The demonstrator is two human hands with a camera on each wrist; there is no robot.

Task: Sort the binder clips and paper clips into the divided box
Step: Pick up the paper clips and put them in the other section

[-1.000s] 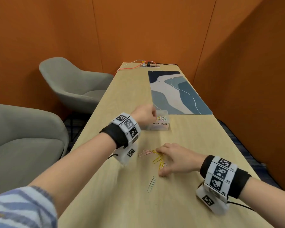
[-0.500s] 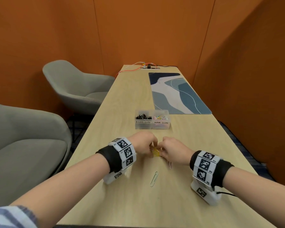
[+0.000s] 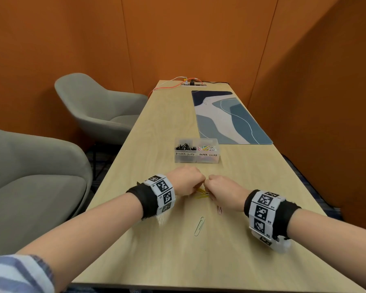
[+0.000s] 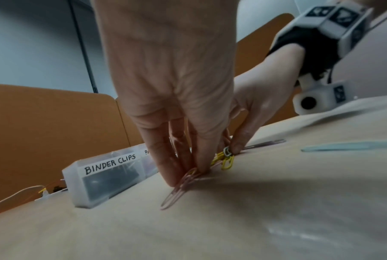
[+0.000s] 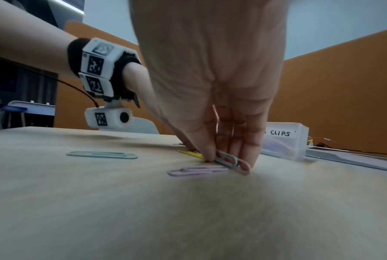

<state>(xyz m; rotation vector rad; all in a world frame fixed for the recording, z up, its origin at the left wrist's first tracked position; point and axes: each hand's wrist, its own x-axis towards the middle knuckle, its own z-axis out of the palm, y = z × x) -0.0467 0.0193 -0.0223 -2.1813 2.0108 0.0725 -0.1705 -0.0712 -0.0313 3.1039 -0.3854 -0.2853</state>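
Orange walls close in a long wooden table (image 3: pixel 251 187) with grey chairs (image 3: pixel 97 111) at its left. Nearest lies a pale green paper clip (image 3: pixel 199 226), with a lilac clip (image 5: pixel 196 171) just beyond it by the right wrist. Past these the two hands meet, knuckles almost touching. The left hand (image 3: pixel 186 182) pinches a pink clip (image 4: pixel 179 190) against the wood with fingertips together. The right hand (image 3: pixel 224 192) pinches a grey clip (image 5: pixel 225 158), beside several yellow clips (image 4: pixel 223 161). Farther on stands the divided box (image 3: pixel 196 160), black binder clips (image 3: pixel 185 147) in its left half and coloured paper clips (image 3: pixel 207 148) in its right. A blue mat (image 3: pixel 230 117) lies beyond.
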